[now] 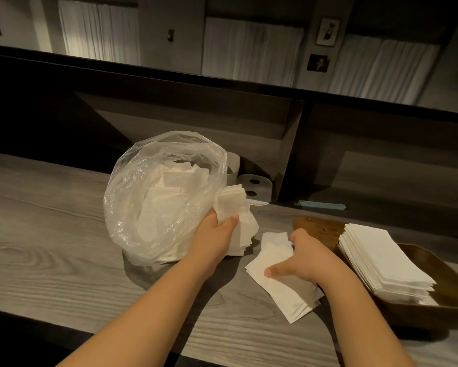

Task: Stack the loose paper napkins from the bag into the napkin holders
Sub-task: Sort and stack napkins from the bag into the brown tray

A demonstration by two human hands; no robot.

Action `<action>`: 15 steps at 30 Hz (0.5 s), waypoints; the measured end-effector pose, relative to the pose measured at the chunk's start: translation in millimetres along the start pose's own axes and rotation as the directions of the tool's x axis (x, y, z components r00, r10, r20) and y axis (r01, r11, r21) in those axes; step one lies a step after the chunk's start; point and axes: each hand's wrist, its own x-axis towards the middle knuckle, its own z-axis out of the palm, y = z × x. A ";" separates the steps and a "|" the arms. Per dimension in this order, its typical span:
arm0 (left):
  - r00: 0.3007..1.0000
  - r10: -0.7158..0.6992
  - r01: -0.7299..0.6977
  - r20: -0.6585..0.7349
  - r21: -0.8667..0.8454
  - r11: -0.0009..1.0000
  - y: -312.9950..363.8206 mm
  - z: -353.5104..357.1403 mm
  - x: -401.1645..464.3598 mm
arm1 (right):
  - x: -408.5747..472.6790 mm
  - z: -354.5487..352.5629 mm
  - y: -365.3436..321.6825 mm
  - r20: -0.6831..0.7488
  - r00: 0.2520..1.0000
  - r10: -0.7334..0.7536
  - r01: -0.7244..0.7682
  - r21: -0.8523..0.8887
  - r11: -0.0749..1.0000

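Note:
A clear plastic bag (153, 197) full of loose white napkins stands on the grey wooden counter. My left hand (217, 234) grips a fanned bunch of napkins (233, 205) at the bag's right side. My right hand (307, 258) holds a small stack of napkins (283, 290) lying on the counter, thumb on top. To the right, a dark wooden napkin holder (439, 271) carries a neat stack of napkins (381, 260).
Behind the bag stand a white cup (234, 165) and a clear plastic piece with two dark holes (255, 188). A pale blue flat object (320, 205) lies against the back wall. The counter's front edge (143, 345) runs close to my arms.

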 end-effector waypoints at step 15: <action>0.921 -0.258 0.372 0.292 -0.464 0.804 13.3 -0.3 -10.7 | -7.9 0.4 -19.4 -0.347 0.919 -0.187 0.342 0.467 0.815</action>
